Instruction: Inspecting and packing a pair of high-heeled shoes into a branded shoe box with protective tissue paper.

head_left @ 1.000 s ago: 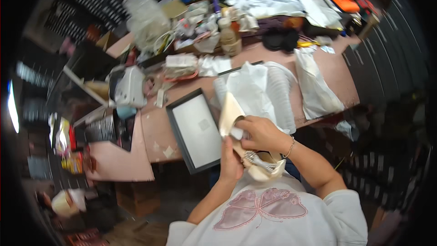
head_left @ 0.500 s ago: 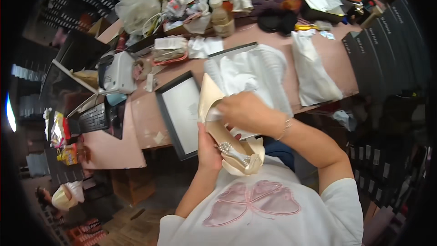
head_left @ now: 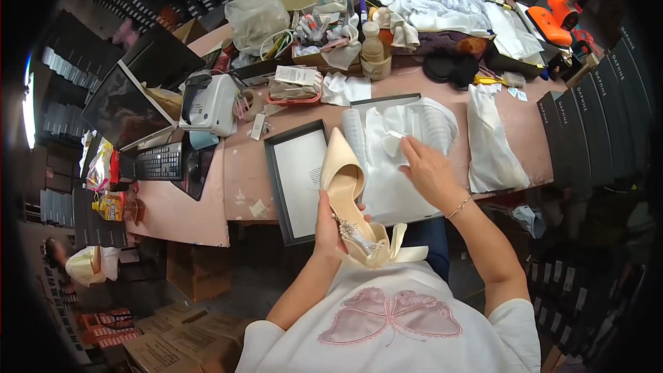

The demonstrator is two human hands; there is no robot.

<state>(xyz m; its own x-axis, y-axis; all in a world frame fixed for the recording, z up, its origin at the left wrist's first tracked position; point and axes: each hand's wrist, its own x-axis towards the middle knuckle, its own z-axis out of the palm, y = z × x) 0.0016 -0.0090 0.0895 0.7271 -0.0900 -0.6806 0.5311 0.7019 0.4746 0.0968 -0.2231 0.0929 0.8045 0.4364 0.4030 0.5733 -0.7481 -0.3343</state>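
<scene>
A cream pointed-toe shoe (head_left: 336, 173) with a sparkling rhinestone trim and loose ribbon ends at its heel is in my left hand (head_left: 327, 226). Its toe points away from me, and my fingers wrap round its side and underneath. My right hand (head_left: 433, 176) hovers over an open shoebox lined with white tissue paper (head_left: 390, 193). Its fingers are stretched and apart, with a small crumpled white wad (head_left: 394, 143) lying by the fingertips. Left of the tissue, under the shoe's toe, lies a dark-edged box lid or tray (head_left: 297, 183) with a pale inside.
A white wrapped bundle (head_left: 492, 141) lies on the pink table right of the tissue. Dark shoeboxes (head_left: 587, 124) are stacked at the right edge. A bottle (head_left: 375, 52) and cluttered trays stand behind; a label printer (head_left: 208, 105), monitor (head_left: 128, 107) and keyboard (head_left: 160, 161) are left.
My right hand has left the shoe's opening and moved right, over the tissue; the white wad now lies by its fingertips. My left hand still holds the shoe. The view has shifted.
</scene>
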